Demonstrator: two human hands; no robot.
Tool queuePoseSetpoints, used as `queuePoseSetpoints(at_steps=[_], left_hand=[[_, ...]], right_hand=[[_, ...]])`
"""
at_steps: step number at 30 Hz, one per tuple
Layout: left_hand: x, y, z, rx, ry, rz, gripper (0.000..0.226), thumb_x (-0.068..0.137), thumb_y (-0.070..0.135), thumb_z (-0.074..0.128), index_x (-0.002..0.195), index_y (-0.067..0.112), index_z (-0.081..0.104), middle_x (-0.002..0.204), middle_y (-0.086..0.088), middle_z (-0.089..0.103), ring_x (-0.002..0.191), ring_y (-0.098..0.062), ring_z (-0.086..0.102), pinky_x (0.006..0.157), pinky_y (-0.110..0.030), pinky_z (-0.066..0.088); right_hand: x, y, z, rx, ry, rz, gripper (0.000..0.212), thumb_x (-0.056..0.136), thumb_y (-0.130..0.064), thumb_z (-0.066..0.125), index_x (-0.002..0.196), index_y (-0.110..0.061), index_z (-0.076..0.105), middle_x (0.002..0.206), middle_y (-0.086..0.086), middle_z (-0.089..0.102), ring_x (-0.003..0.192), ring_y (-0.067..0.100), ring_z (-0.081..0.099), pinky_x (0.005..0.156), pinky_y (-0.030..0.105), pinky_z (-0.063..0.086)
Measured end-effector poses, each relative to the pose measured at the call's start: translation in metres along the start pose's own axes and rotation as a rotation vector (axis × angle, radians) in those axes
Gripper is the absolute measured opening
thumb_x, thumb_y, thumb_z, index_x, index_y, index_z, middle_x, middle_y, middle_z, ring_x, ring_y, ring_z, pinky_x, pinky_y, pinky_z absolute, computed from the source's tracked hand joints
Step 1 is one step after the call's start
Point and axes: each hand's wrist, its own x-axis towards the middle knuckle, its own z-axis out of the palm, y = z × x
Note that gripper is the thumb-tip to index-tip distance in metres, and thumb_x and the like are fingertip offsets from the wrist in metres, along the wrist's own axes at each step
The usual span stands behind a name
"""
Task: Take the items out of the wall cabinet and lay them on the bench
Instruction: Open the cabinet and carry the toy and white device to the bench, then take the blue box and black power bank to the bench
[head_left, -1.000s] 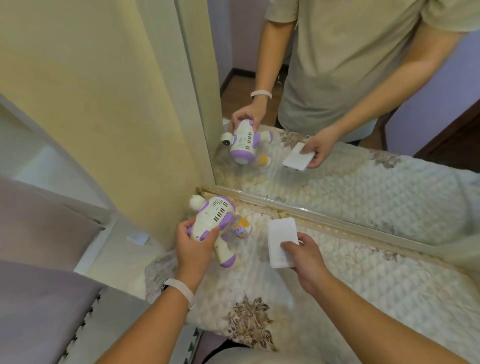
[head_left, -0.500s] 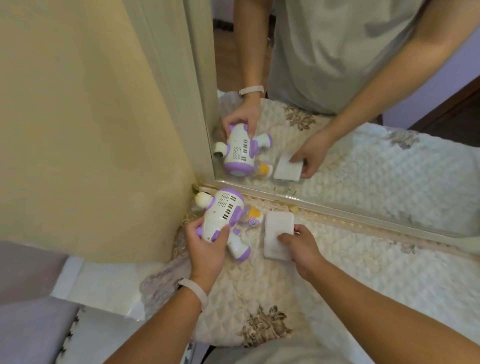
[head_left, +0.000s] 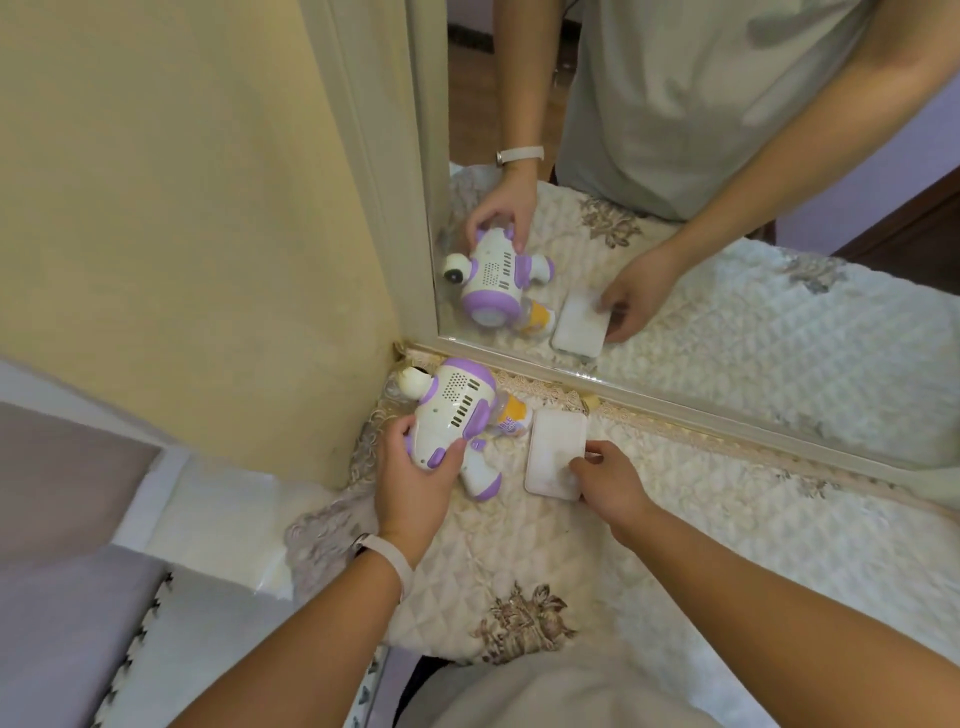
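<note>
A white and purple toy robot (head_left: 457, 410) lies in the back left corner of the quilted bench (head_left: 675, 530), against the yellow wall and the mirror. My left hand (head_left: 415, 483) grips its lower body, thumb on top. A small bottle with an orange label (head_left: 511, 422) sits tucked behind the toy. To the right a flat white rectangular box (head_left: 553, 452) lies on the quilt, and my right hand (head_left: 608, 480) holds its near right edge with curled fingers.
A mirror (head_left: 727, 260) runs along the back of the bench and reflects both hands and the items. The yellow wall (head_left: 197, 208) closes the left side. White foam sheets (head_left: 218, 535) and a purple surface lie lower left. Quilt stretches free to the right.
Both hands have come down toward the corner. The toy robot and the white box, held above the quilt before, now rest on it near the mirror.
</note>
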Motion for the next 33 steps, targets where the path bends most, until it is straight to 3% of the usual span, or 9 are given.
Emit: queuePoseSetpoints(at_steps=[6,9,13,18,21,24,27,33], left_hand=[[-0.031,0.003,-0.007,0.158,0.03,0.063,0.045,0.082,0.037,0.07,0.124,0.032,0.053,0.122,0.007,0.05,0.107,-0.01,0.053,0.082,-0.025,0.044],[-0.048,0.004,-0.012,0.209,0.049,0.076,0.052,0.085,0.04,0.067,0.133,0.027,0.052,0.14,0.005,0.043,0.126,-0.011,0.044,0.098,-0.032,0.042],[-0.084,0.019,-0.016,0.274,0.086,0.132,0.053,0.089,0.037,0.065,0.137,0.02,0.05,0.144,0.002,0.041,0.127,-0.001,0.034,0.101,-0.025,0.03],[-0.133,0.039,-0.021,0.449,0.093,0.24,0.053,0.092,0.039,0.059,0.14,0.021,0.047,0.148,0.0,0.042,0.137,-0.015,0.035,0.11,-0.032,0.029],[-0.16,0.043,-0.025,0.623,0.078,0.325,0.054,0.09,0.05,0.051,0.137,0.024,0.049,0.144,0.002,0.048,0.135,-0.021,0.039,0.111,-0.041,0.031],[-0.191,0.042,-0.032,0.741,0.088,0.35,0.058,0.087,0.057,0.04,0.133,0.024,0.054,0.14,0.002,0.051,0.132,-0.022,0.043,0.111,-0.045,0.034],[-0.225,0.04,-0.043,0.824,0.103,0.338,0.055,0.089,0.056,0.042,0.133,0.025,0.055,0.141,0.002,0.051,0.133,-0.021,0.043,0.112,-0.044,0.03],[-0.285,0.033,-0.073,0.972,0.172,0.343,0.048,0.092,0.049,0.052,0.132,0.024,0.057,0.134,0.002,0.057,0.126,-0.021,0.05,0.107,-0.042,0.035]], right_hand=[[-0.015,0.012,-0.02,-0.096,-0.053,-0.117,0.038,0.093,-0.019,0.051,0.131,-0.013,0.051,0.109,0.003,0.061,0.088,0.022,0.062,0.075,0.032,0.05],[-0.028,0.017,-0.032,-0.167,-0.082,-0.228,0.037,0.095,-0.019,0.051,0.131,-0.015,0.051,0.106,-0.003,0.057,0.083,0.01,0.057,0.069,0.026,0.044],[-0.053,0.024,-0.049,-0.328,-0.096,-0.446,0.038,0.097,-0.026,0.052,0.134,-0.015,0.052,0.127,0.003,0.057,0.102,0.014,0.057,0.084,0.027,0.044],[-0.084,0.029,-0.072,-0.587,-0.092,-0.726,0.046,0.098,-0.042,0.047,0.139,-0.02,0.049,0.14,-0.002,0.05,0.122,0.016,0.051,0.095,0.03,0.042],[-0.099,0.031,-0.084,-0.717,-0.101,-0.881,0.048,0.099,-0.044,0.044,0.14,-0.021,0.046,0.141,-0.003,0.048,0.128,0.017,0.045,0.098,0.032,0.041],[-0.11,0.035,-0.088,-0.788,-0.107,-1.04,0.049,0.098,-0.046,0.044,0.14,-0.021,0.047,0.139,-0.003,0.05,0.127,0.019,0.045,0.098,0.034,0.042],[-0.123,0.039,-0.083,-0.866,-0.14,-1.198,0.05,0.097,-0.046,0.045,0.138,-0.019,0.05,0.136,-0.001,0.053,0.123,0.022,0.048,0.095,0.037,0.045],[-0.169,0.045,-0.059,-0.905,-0.214,-1.467,0.047,0.09,-0.047,0.045,0.119,-0.014,0.064,0.113,0.005,0.065,0.1,0.029,0.061,0.074,0.043,0.053]])
